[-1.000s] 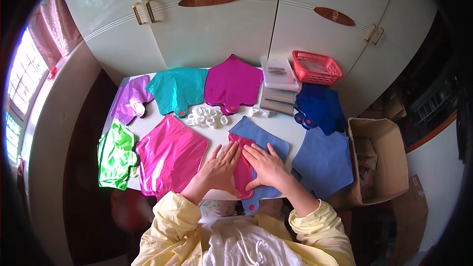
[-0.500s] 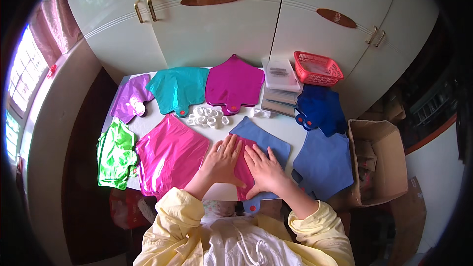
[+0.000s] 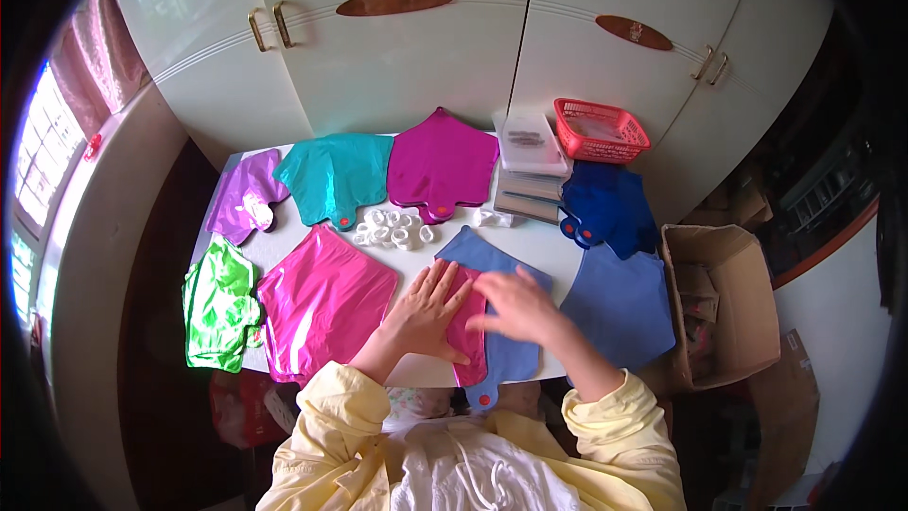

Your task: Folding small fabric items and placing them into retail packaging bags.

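On the worktop [image 3: 530, 244], near edge, left to right:
- pink foil balloon [image 3: 323, 301] lies flat, just left of your hands
- left hand [image 3: 426, 314]: grip apart, palm flat on folded pink piece [image 3: 467, 333]
- right hand [image 3: 518, 308]: grip apart, on blue foil balloon [image 3: 506, 345] under it

Your right hand [image 3: 515, 308] is smeared by motion, so its fingers cannot be told apart. Both hands cover most of the pink foil piece [image 3: 466, 336] lying on the blue foil balloon [image 3: 501, 270]; its full shape stays hidden. The near edge of the worktop [image 3: 303, 237] is lost behind your yellow sleeves [image 3: 331, 407]. The small white rings [image 3: 392, 229] are too small to count. What lies inside the cardboard box [image 3: 719, 303] is unclear.
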Tool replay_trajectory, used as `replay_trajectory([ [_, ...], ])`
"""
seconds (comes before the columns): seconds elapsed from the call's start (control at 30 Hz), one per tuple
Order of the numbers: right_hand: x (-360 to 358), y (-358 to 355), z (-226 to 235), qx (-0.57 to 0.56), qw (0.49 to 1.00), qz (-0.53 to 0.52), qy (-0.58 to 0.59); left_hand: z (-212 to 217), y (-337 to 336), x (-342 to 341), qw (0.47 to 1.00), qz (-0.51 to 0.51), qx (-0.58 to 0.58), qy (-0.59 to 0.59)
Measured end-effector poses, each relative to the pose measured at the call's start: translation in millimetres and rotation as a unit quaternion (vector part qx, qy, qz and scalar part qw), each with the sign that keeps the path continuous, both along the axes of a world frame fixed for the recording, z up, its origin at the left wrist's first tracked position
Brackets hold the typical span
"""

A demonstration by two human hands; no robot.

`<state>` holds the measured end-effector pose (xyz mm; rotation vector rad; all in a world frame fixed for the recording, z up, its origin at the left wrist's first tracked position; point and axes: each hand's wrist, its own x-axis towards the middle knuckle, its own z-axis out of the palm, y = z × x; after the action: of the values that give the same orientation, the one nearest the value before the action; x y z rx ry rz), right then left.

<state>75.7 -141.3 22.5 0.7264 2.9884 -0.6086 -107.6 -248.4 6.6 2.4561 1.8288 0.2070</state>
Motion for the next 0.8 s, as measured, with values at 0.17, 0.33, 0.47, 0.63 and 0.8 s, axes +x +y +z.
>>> replay_trajectory([
  [0.17,6.9,32.9,-5.4,0.086,0.973,-0.212,0.015,5.0,1.4,4.9,0.999,-0.010,-0.033,0.019],
  [0.33,6.5,44.6,-8.5,-0.025,0.960,-0.277,-0.002,6.5,1.6,6.3,0.998,-0.011,-0.050,0.025],
  [0.47,15.6,50.1,-17.9,-0.093,0.964,-0.239,0.068,7.1,0.1,8.0,0.998,-0.008,-0.049,0.028],
  [0.63,19.6,48.0,4.2,-0.402,0.870,-0.229,0.169,5.6,-2.4,7.8,0.999,0.001,-0.042,0.028],
  [0.8,26.2,40.5,-7.2,-0.234,0.920,-0.272,0.157,4.4,-4.1,9.3,0.998,0.006,-0.045,0.037],
])
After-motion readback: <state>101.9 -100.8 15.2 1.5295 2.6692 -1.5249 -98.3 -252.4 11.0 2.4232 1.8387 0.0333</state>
